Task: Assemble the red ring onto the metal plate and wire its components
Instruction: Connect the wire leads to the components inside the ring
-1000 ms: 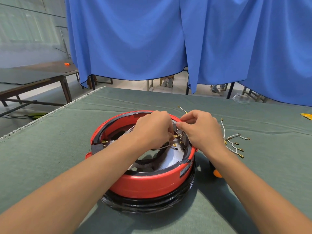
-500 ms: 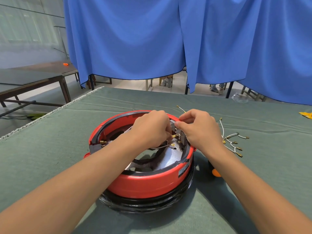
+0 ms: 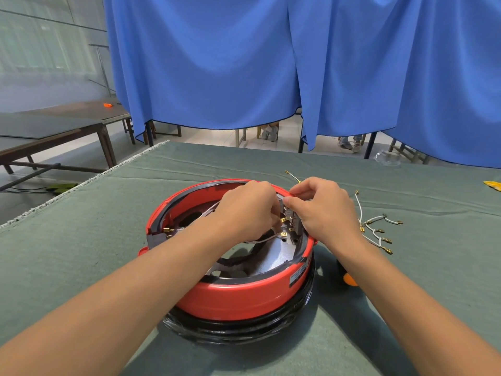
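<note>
The red ring (image 3: 238, 297) sits on a black base (image 3: 244, 325) in the middle of the green table. A shiny metal plate (image 3: 267, 260) shows inside it. At the ring's far right inner edge is a small grey terminal block (image 3: 291, 222) with brass tabs. My left hand (image 3: 249, 213) is curled over the ring's middle and pinches a white wire with a brass connector beside the block. My right hand (image 3: 325, 210) pinches the top of the block with thumb and forefinger. A second brass connector (image 3: 169, 230) lies at the ring's left inner edge.
Loose white wires with brass connectors (image 3: 376, 232) lie on the table right of the ring. An orange and black object (image 3: 348, 278) is partly hidden under my right forearm. A blue curtain (image 3: 298, 63) hangs beyond the table's far edge. A wooden bench (image 3: 54, 131) stands far left.
Both hands stayed at the terminal block with only small finger shifts. The view tilted slightly, so the ring sits a little higher in the frame.
</note>
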